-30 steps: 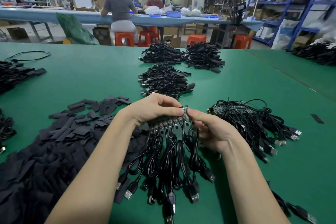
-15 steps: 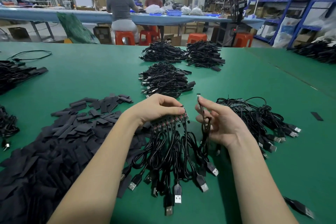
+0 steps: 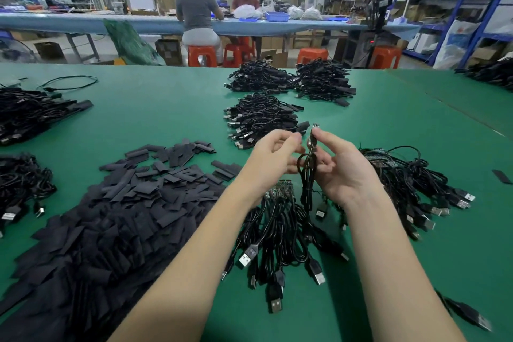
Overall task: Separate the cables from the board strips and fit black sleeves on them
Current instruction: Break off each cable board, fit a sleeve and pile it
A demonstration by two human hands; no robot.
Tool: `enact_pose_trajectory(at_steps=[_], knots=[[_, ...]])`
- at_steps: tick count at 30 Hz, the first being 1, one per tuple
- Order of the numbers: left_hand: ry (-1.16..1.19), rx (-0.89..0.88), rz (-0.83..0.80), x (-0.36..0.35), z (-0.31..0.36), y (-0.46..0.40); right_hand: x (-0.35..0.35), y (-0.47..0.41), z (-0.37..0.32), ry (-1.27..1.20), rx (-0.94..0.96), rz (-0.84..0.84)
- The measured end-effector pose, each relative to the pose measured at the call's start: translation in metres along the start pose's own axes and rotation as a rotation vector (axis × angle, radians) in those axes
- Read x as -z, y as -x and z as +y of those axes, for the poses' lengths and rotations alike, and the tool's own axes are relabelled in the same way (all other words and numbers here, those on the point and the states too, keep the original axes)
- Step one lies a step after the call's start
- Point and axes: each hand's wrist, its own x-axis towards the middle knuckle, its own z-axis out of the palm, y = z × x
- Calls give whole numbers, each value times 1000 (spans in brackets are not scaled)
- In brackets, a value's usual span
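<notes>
My right hand (image 3: 342, 172) pinches one separated black cable (image 3: 307, 175) just below its small board end (image 3: 315, 127), holding it upright above the table. My left hand (image 3: 270, 159) hovers just left of that cable with fingers loosely curled and nothing in it. Below the hands the board strip (image 3: 281, 189) lies on the green table (image 3: 166, 111), several USB cables (image 3: 273, 244) still hanging from it toward me. A large heap of flat black sleeves (image 3: 119, 216) covers the table to my left.
A second strip with cables (image 3: 416, 178) lies right of my right hand. Piles of sleeved cables (image 3: 259, 119) sit further back in the middle, more cable heaps (image 3: 27, 112) at the left edge. One loose sleeve (image 3: 502, 176) lies far right. Two people sit at a far bench.
My right hand broke one cable off the strip and lifted it. My left hand let go of the strip, which now lies on the table, and rose beside the cable.
</notes>
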Motion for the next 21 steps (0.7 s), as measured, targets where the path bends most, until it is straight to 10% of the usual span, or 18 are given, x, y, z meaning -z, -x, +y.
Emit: enact_pose_trajectory(at_steps=[21], knots=[[446,139,108,-6,-17,22,-16,9,-2,678,263,251]])
